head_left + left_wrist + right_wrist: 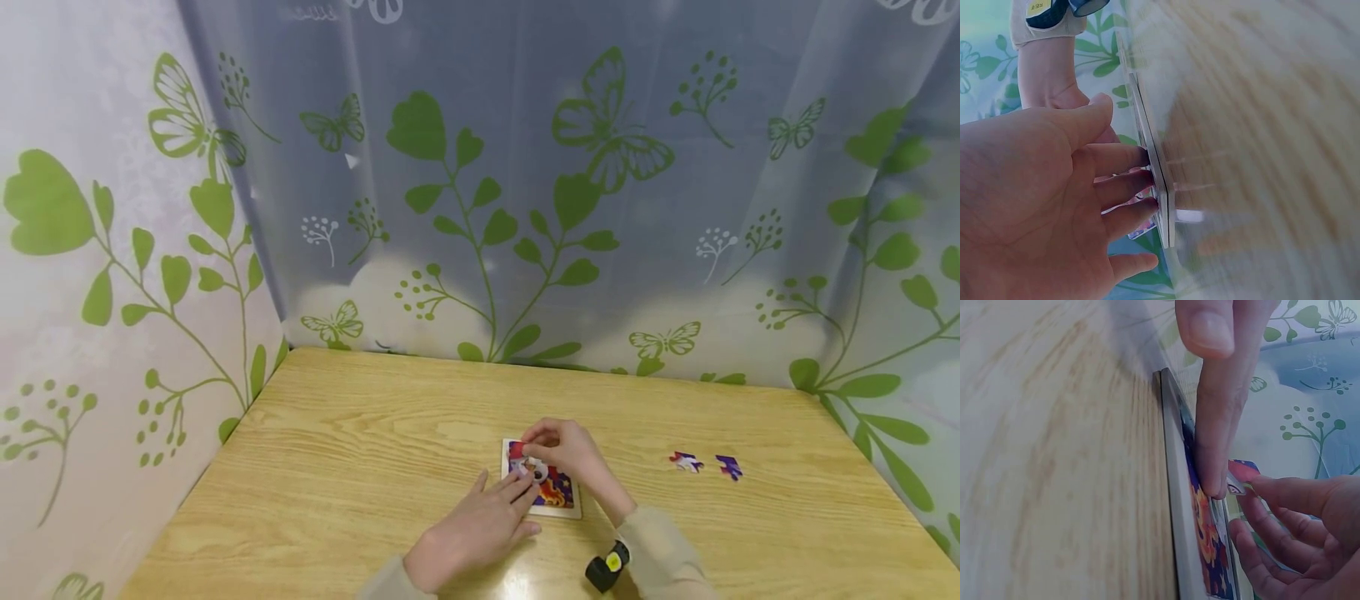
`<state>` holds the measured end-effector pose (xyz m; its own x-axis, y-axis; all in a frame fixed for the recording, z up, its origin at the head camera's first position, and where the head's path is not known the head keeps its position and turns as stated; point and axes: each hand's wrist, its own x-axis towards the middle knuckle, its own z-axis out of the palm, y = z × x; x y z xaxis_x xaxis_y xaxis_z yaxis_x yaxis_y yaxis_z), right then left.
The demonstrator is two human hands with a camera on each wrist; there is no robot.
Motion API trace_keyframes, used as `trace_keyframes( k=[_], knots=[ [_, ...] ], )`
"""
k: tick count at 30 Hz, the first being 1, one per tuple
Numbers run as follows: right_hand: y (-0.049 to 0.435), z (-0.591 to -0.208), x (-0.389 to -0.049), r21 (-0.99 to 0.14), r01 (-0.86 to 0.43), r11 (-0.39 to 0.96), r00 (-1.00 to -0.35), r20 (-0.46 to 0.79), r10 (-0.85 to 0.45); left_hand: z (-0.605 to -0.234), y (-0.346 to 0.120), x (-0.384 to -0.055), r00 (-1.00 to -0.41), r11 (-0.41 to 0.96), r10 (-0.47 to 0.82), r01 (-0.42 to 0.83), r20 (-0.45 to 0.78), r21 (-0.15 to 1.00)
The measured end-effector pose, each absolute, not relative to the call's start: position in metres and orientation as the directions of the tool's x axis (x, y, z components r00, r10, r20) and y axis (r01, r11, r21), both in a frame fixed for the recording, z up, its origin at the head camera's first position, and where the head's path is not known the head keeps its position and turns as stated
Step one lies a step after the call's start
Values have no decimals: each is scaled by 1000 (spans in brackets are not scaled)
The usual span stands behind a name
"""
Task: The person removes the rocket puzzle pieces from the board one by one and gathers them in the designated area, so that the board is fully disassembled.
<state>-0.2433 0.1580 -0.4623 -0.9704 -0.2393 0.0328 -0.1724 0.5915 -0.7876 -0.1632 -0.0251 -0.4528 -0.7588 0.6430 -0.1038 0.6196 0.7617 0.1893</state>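
Observation:
A small jigsaw board (566, 503) with a pale frame and a colourful picture lies on the wooden table. Fairly straight fingers of my left hand (480, 521) rest on its picture from the near left. Over the board's far edge, my right hand (576, 457) pinches a puzzle piece (1244, 470) between thumb and fingers. Red, purple and white show on that piece, which is tilted up from the board in the right wrist view. The left fingertips sit right beside it. From the left wrist view, the left palm (1041, 187) is seen with fingers reaching the board's edge.
Two loose puzzle pieces, one red and white (686, 461) and one purple (728, 467), lie on the table to the right of the board. A black wrist device (607, 568) is on the right sleeve. Leaf-patterned curtains (480, 250) stand behind and beside the table.

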Motion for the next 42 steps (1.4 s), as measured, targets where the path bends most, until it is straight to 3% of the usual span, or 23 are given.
trace_keyframes(
  k=[11, 24, 42],
  knots=[
    [159, -463, -245, -813, -156, 561, -974, 33, -223, -451, -25, -164, -752, 754, 651, 627, -98, 194],
    [171, -461, -250, -937, -84, 339, -979, 15, -201, -451, -25, -162, -759, 759, 645, 623, -87, 190],
    [203, -459, -245, -936, -36, 350, -993, -7, -121, -453, -26, -162, -761, 760, 643, 622, -80, 188]
  ],
)
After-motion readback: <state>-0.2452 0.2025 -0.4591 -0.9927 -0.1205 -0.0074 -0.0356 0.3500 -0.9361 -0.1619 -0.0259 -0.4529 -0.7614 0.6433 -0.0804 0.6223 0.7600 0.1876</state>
